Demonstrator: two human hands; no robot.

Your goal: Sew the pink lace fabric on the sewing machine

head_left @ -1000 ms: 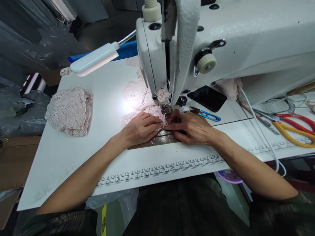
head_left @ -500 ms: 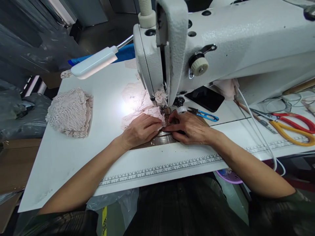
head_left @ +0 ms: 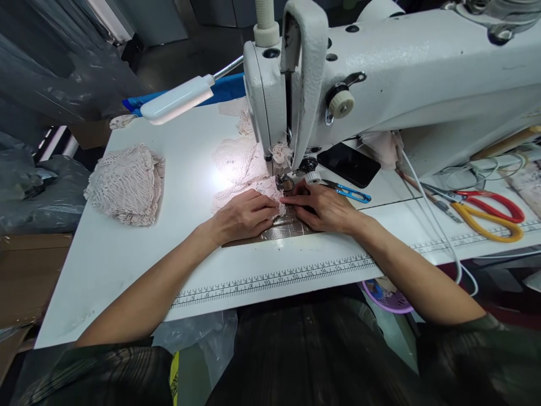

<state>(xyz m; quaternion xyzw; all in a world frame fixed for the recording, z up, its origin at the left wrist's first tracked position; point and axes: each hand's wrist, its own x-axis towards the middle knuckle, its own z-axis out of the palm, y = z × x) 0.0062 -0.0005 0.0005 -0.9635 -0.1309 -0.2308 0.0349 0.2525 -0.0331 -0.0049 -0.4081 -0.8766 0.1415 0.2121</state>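
We see two bare hands working at one white sewing machine (head_left: 380,73). Under its single metal presser foot (head_left: 284,183) lies the pale pink lace (head_left: 264,183), spread to the left of the needle area and partly washed out by the bright light of one white lamp (head_left: 180,100). The left hand (head_left: 245,214) lies over the near edge of the lace, its four fingers bent and pressed together. The right hand (head_left: 323,208) comes in from the other side, index finger stretched out to the lace edge by the foot, the rest curled beneath; its thumb is mostly hidden, so we cannot tell whether it pinches the fabric. Below the hands we see one brown plate (head_left: 287,230).

On the white table (head_left: 114,270) we count one heap of lace (head_left: 127,183) well to the left, and to the right one black phone (head_left: 350,163), one pair of blue snips (head_left: 353,193), one red handle (head_left: 502,197) and one yellow handle (head_left: 477,228). One fabric rosette (head_left: 281,155) sits on the machine's head, and one printed ruler strip (head_left: 274,280) runs along the front edge.
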